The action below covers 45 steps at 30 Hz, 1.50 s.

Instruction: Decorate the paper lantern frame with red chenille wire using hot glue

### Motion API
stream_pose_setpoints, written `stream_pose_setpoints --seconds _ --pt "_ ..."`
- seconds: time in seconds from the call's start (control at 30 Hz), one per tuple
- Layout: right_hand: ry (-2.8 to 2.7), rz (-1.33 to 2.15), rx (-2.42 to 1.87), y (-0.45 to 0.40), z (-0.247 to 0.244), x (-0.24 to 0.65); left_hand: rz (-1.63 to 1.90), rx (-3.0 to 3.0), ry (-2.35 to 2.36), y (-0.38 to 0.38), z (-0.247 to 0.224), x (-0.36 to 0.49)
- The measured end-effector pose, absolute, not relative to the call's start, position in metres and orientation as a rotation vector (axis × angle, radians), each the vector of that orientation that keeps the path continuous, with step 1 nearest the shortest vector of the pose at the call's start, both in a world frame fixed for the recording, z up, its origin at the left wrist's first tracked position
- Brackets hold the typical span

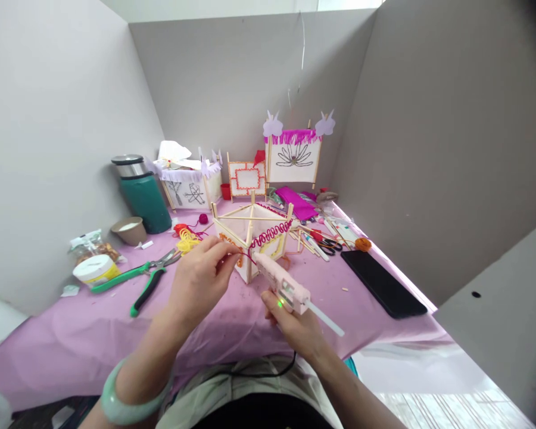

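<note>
My right hand (292, 322) grips a pink glue gun (281, 280), a white glue stick (326, 319) jutting from its back end and a green light glowing near the handle. Its nozzle points at the near corner of a small lantern frame (249, 262) made of wooden sticks and white panels. Dark pink cord (272, 233) loops along the frame's right panel; orange and yellow trim also decorates it. My left hand (208, 271) pinches a thin dark red cord (249, 256) close to that corner and the nozzle.
Green-handled pliers (149, 283), a white tub (96, 271), a paper cup (129, 231) and a teal tumbler (145, 199) stand left. Black scissors (329, 243) and a phone (382, 283) lie right. Decorated panels (292, 158) stand behind. Grey partitions (250, 77) enclose the table.
</note>
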State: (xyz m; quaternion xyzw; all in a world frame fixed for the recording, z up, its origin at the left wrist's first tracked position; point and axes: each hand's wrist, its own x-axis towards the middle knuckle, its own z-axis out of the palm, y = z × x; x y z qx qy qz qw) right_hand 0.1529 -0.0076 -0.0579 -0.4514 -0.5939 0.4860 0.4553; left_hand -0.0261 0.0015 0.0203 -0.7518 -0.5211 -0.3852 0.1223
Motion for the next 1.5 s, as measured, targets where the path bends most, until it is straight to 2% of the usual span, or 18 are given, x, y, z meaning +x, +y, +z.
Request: stream_pose_setpoints --seconds 0.5,0.93,1.17,1.5 --pt "-1.543 1.141 -1.106 -0.005 -0.056 0.149 -1.080 -2.117 -1.548 0.026 0.052 -0.021" --pt "-1.589 1.051 -1.070 -0.001 -0.055 0.143 -1.298 -2.325 -1.614 0.030 0.061 -0.017" --pt "-1.604 1.015 -1.078 -0.002 -0.052 0.144 -1.598 -2.583 -1.748 0.035 0.067 -0.017" --pt "-1.583 1.002 -1.027 -0.010 -0.059 0.151 -1.606 -2.554 -1.877 0.034 0.074 -0.016"
